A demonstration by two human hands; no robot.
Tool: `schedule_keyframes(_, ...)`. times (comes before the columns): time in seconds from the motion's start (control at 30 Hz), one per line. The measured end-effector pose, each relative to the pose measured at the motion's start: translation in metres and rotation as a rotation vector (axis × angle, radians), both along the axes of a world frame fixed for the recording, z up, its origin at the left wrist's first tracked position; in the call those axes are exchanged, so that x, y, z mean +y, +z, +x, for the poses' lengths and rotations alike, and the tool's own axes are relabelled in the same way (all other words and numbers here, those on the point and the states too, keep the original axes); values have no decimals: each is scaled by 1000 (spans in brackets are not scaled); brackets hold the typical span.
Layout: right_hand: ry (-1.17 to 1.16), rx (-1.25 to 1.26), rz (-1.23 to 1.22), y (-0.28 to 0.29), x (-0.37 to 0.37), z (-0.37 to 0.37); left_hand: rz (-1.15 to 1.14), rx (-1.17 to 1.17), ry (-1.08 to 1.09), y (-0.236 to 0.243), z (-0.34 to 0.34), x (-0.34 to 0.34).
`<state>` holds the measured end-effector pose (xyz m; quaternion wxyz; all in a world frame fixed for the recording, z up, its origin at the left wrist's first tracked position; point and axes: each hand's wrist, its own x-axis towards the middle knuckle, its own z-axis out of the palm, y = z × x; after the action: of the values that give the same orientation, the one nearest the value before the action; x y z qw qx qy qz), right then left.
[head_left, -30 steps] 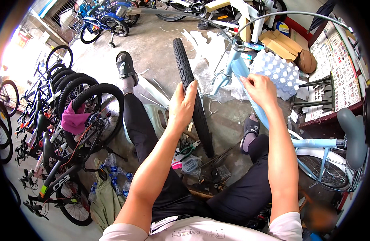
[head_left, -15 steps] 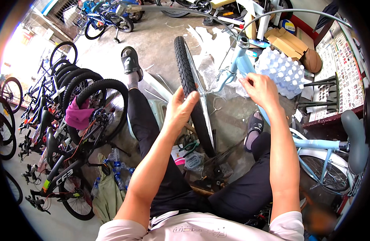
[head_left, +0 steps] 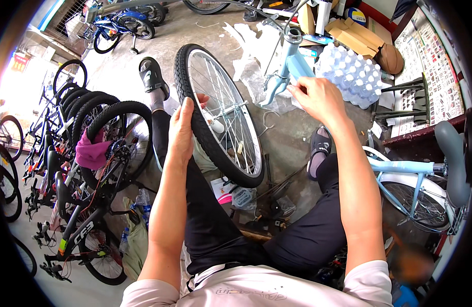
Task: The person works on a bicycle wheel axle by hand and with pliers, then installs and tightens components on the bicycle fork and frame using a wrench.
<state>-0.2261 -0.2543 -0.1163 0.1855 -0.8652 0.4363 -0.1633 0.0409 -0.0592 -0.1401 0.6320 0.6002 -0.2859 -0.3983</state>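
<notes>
My left hand (head_left: 182, 128) is closed round the black tyre of a bicycle wheel (head_left: 236, 108), thumb on the near side and fingertips showing among the spokes. The wheel leans at an angle in front of me, its silver rim and hub facing right. My right hand (head_left: 318, 100) curls at the light blue bicycle frame (head_left: 296, 64), just behind its head tube; its fingers partly cover the tube. The frame's fork (head_left: 275, 90) points toward the wheel, with a gap between them. Handlebar and cables rise beyond the head tube.
Several bicycles (head_left: 87, 225) stand packed at left, a pink cloth (head_left: 92, 150) on one tyre. Wrapped water bottles (head_left: 351, 77), cardboard (head_left: 356, 38) and a basketball (head_left: 391, 59) lie at far right. A grey saddle (head_left: 451, 163) is near my right arm. Tools and packaging (head_left: 243, 197) lie between my legs.
The wheel has swung from nearly edge-on to show its spoked side, moving left away from the fork with my left hand. My right hand stays at the frame.
</notes>
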Motion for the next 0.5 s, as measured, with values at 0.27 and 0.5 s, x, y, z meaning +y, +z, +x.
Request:
schedule_keyframes(0.27, 11, 22, 17, -11, -7, 7, -30, 242, 115, 20, 60, -74)
schedule_keyframes(0.5, 75, -12, -46, 3, -3, 7, -14, -25, -216, 239, 140, 9)
